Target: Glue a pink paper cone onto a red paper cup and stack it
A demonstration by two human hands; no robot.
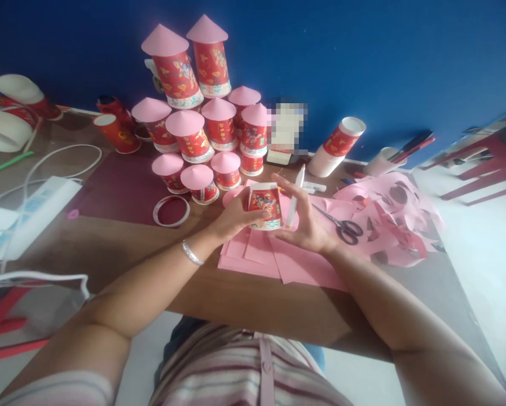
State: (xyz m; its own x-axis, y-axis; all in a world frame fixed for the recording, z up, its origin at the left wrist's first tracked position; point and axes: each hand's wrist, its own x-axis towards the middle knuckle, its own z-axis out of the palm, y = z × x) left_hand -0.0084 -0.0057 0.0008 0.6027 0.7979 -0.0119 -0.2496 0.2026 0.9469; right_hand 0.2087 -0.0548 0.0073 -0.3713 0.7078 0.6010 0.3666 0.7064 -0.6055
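Note:
My left hand (231, 217) is closed round a red printed paper cup (264, 207), held upside down over the table. My right hand (306, 217) touches the cup's other side and grips a white glue stick (295, 194) upright between its fingers. Under both hands lie pink paper sheets (278, 256). Behind them stands a pile of red cups with pink cone lids (197, 129), stacked in tiers. A silver bracelet sits on my left wrist.
Black-handled scissors (346, 228) lie on pink paper scraps (388, 220) at the right. A stack of plain cups (337, 144) leans against the blue wall. A cut cup ring (171, 210) rests on a dark mat. White cable and power strip (36, 208) at left.

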